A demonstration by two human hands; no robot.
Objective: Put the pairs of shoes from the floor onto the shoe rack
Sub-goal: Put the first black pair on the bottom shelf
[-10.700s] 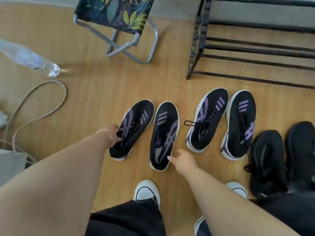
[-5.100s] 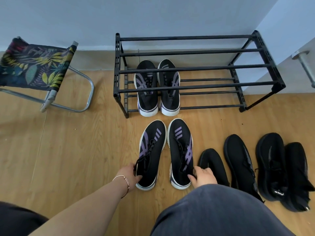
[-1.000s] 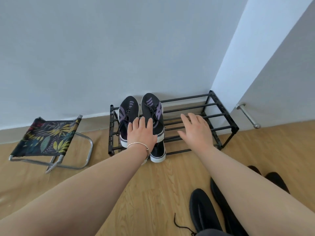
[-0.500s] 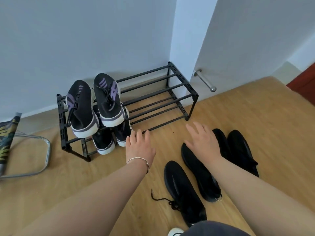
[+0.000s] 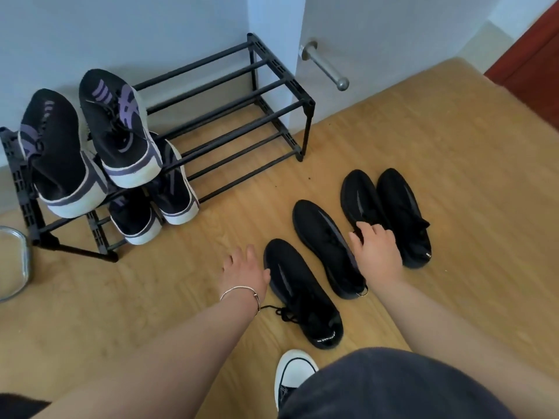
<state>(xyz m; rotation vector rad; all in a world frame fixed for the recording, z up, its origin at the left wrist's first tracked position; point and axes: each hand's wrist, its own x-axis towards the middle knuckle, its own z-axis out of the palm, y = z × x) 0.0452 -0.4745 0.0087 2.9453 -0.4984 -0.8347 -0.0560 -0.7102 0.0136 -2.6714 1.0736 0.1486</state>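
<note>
With both hands spread and empty, my left hand (image 5: 245, 272) beside the nearest black shoe (image 5: 302, 293) and my right hand (image 5: 376, 252) over its mate (image 5: 326, 247) on the floor (image 5: 453, 176), I should pinch each by the heel collar before lifting toward the shoe rack (image 5: 242, 116).
</note>
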